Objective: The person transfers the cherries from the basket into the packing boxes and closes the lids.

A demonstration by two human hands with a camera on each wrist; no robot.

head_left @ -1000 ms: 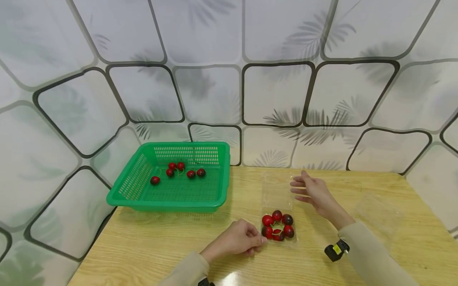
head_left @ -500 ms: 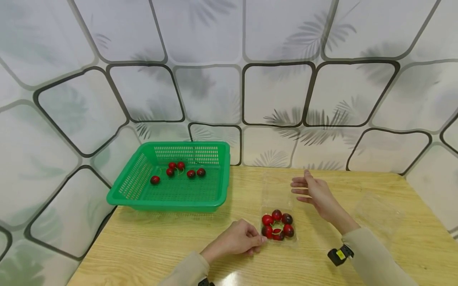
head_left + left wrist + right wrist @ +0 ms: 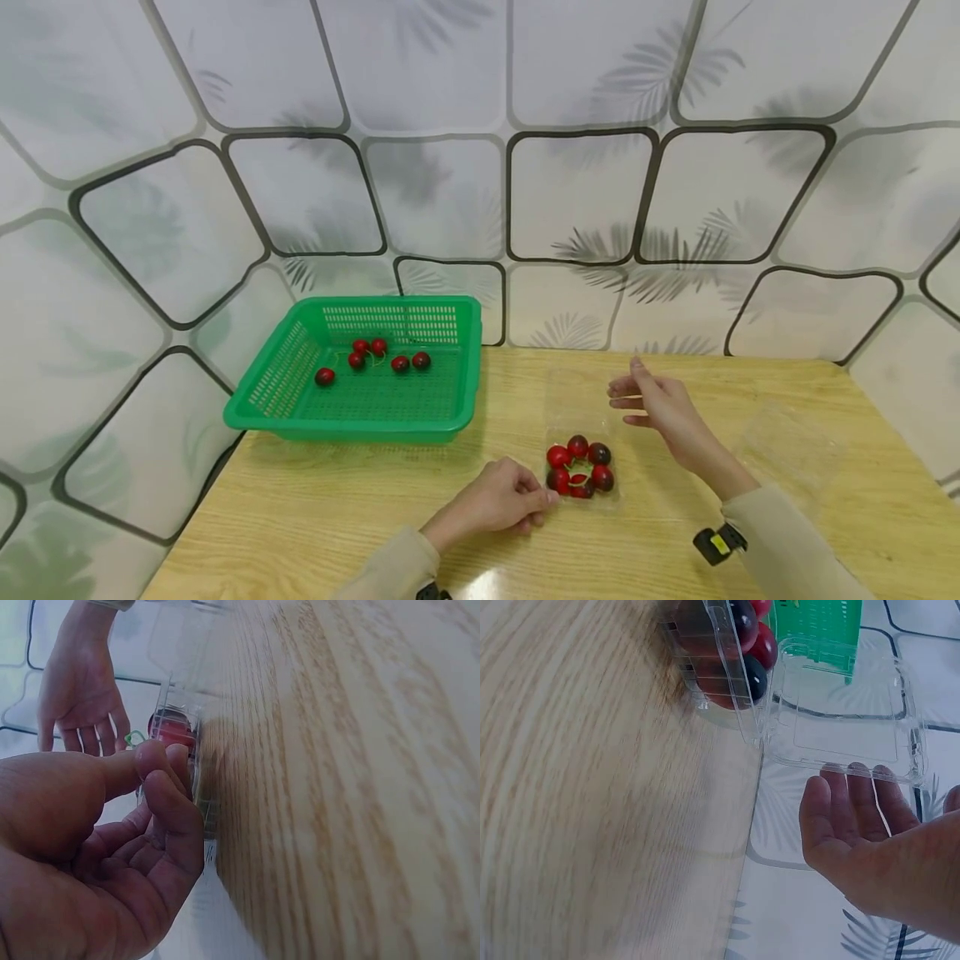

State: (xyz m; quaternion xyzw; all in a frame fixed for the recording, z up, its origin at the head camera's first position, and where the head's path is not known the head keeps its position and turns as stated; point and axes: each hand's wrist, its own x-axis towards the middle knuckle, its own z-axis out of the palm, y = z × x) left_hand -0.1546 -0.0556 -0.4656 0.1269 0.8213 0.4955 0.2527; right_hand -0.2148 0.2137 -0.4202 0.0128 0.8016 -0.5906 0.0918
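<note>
Right hand (image 3: 667,412) has shifted slightly, fingers (image 3: 865,802) loose; left grip (image 3: 504,502) apparently pinches clear box (image 3: 844,727).

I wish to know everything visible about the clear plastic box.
The clear plastic box sits on the wooden table, right of the green basket, its lid open on the far side. Inside are red and dark cherries. The left hand pinches its near left corner; whether the right hand touches the lid is unclear.

Long beige sleeves (image 3: 783,537) are worn with black wrist-mounted cameras (image 3: 706,548), the right one boxy and bearing a yellow patch (image 3: 720,544).
</note>
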